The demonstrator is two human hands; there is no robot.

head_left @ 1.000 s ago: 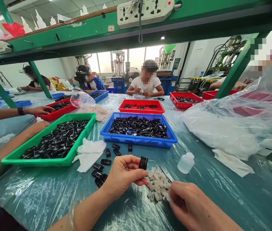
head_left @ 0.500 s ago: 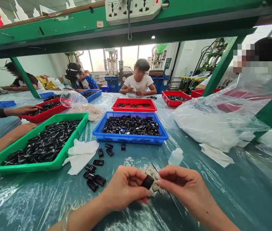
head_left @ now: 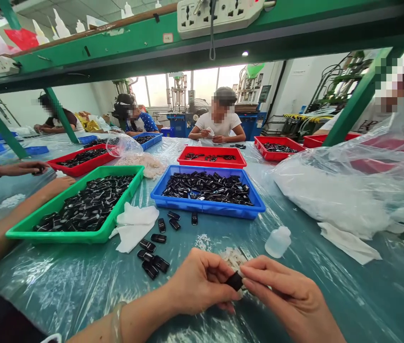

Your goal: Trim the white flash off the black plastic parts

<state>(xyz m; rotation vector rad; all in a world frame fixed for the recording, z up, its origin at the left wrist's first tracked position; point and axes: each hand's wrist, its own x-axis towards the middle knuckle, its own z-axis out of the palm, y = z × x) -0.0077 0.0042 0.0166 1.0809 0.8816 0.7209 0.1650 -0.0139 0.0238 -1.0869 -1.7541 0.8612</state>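
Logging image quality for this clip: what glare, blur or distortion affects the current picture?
Head view: windows behind the seated people are blown out; plastic over the table throws streaky glare; wide-angle stretch toward the edges; faces pixelated; the black part between the hands shows little detail.

White pieces (head_left: 233, 256) partly out of view

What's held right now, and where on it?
A small black part: left hand grips its near end; right hand's fingertips meet the opposite end.
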